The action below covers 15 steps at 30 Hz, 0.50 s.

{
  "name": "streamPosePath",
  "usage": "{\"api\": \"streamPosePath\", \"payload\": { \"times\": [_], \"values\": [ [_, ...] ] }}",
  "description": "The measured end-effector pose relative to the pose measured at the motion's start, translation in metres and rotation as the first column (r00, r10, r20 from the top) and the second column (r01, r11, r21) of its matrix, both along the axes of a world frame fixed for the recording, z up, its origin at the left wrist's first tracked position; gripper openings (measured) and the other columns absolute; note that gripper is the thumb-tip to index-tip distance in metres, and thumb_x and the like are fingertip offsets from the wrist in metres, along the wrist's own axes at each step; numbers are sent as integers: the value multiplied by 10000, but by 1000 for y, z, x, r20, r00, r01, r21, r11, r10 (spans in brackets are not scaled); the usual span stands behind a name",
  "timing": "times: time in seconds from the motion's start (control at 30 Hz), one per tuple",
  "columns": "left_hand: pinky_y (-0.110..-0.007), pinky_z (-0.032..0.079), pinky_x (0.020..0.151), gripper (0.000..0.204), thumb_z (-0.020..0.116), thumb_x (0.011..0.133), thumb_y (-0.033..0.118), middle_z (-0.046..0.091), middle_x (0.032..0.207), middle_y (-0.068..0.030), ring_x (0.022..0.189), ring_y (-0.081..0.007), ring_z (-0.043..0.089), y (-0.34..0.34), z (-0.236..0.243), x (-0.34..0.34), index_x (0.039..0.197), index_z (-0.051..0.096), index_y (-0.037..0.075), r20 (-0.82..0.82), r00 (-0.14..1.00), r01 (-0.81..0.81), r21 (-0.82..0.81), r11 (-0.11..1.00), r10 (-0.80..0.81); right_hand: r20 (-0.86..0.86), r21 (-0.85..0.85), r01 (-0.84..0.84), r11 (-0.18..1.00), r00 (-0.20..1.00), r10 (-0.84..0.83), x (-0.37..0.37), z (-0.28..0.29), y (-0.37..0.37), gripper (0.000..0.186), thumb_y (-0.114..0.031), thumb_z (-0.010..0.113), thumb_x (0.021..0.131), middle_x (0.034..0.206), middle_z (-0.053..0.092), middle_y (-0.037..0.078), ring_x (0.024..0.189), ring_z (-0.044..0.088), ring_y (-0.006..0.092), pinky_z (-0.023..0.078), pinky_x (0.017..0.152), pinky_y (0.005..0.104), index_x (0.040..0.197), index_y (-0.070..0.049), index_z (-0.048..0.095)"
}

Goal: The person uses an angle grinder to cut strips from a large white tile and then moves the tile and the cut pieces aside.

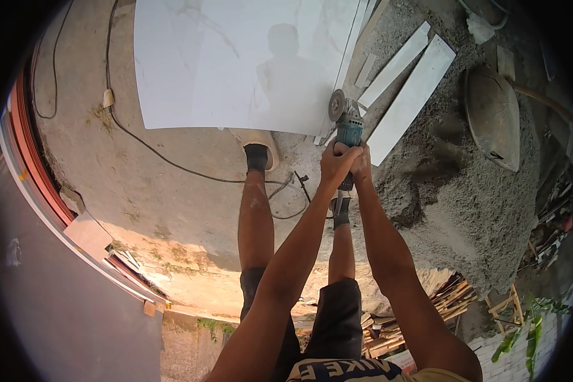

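My left hand (335, 165) and my right hand (362, 164) are both closed around the body of a teal angle grinder (349, 131). The grinder's round disc (337, 106) is at the near right corner of a large white, faintly veined tile slab (197, 70). Whether the disc touches the slab, I cannot tell. A thin line runs along the slab's right side, close to the edge. My shadow or reflection shows on its glossy face. The fingers partly hide the grinder's handle.
Long pale tile strips (409, 102) lie to the right, against a heap of grey sand (477, 216) with a metal pan (492, 118) on it. A black cord (165, 164) with a plug connector (108, 98) crosses the concrete. Wood scraps (388, 337) are piled near my right leg.
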<state>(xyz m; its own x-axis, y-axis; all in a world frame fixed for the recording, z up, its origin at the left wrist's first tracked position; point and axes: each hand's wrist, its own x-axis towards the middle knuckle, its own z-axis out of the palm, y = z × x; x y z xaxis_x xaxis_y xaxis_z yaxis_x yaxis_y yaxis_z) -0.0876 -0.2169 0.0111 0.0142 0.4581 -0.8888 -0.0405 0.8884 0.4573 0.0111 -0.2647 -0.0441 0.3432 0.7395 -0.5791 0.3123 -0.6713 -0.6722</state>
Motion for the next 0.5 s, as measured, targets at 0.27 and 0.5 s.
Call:
{"api": "streamPosePath", "payload": {
  "times": [0.27, 0.5],
  "values": [
    [-330, 485, 717, 490, 765, 697, 390, 617, 847, -78, 766, -186, 583, -13, -18, -14, 956, 611, 3, 122, 991, 69, -62, 996, -61, 9, -21, -32, 999, 999, 32, -14, 10, 7, 386, -330, 704, 752, 697, 610, 57, 611, 546, 160, 467, 559, 356, 888, 14, 597],
    [-336, 478, 725, 415, 743, 687, 352, 616, 816, -81, 777, -189, 577, -18, -16, -7, 886, 612, 13, 34, 999, -32, -86, 996, 35, -123, -25, 159, 987, 979, -161, -11, -6, -11, 366, -298, 680, 822, 803, 585, -12, 704, 539, 99, 471, 615, 287, 1012, -3, 576]
  ]
}}
